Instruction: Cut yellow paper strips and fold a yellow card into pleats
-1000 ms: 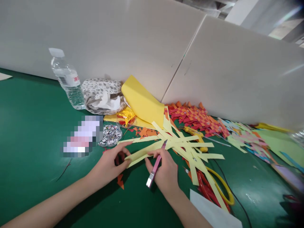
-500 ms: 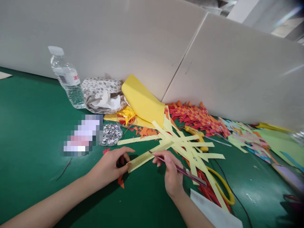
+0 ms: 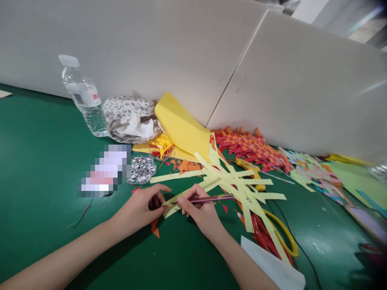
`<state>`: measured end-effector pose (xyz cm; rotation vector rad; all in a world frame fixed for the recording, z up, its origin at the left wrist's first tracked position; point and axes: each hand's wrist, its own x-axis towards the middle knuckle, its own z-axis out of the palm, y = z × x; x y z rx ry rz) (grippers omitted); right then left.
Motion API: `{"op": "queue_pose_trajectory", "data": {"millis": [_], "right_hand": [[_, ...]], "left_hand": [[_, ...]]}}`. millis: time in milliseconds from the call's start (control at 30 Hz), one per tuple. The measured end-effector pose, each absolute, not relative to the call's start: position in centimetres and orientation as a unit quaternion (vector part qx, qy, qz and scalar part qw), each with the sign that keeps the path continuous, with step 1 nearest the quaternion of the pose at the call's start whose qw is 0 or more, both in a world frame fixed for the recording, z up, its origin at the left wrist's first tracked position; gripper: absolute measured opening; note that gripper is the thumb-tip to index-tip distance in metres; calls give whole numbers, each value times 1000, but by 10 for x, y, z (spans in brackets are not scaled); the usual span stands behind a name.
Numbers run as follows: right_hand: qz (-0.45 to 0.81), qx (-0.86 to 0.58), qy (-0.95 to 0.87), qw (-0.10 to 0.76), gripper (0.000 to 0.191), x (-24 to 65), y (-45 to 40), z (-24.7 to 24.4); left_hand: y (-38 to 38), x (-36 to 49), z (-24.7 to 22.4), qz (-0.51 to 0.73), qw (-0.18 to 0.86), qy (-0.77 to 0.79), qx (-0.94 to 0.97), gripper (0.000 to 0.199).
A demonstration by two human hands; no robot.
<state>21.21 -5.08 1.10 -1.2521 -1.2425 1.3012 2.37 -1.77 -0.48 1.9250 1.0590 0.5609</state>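
**Firm pinch, light tip**

Your pale-yellow paper strip (image 3: 171, 211) was well in from the back edge of the tabletop (image 3: 127, 257), its left end angled toward you. Your left hand (image 3: 140, 207) pinched that end; your right hand (image 3: 199, 207) gripped a slim purple tool (image 3: 211, 198), tip at the strip. Good work probably called for a steady left pinch and light pressure, clear of the left thumb. Loose paper strips (image 3: 247, 213) crowded the far end, a likely snag.

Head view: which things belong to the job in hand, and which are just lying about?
In the job, it seems:
pale yellow strip, held by the left hand
slim pink tool, in the right hand
probably the loose pale strips

Apparently just lying about:
water bottle
patterned tissue pouch
yellow tassel
wobbly eyes
woven red-and-orange pieces
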Motion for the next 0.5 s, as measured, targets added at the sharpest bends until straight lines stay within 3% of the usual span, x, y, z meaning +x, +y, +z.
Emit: {"op": "queue_pose_trajectory", "data": {"millis": [500], "right_hand": [[449,-566,-538,435,32,200,-41,4]], "left_hand": [[-9,10,6,199,475,371,772,42]]}}
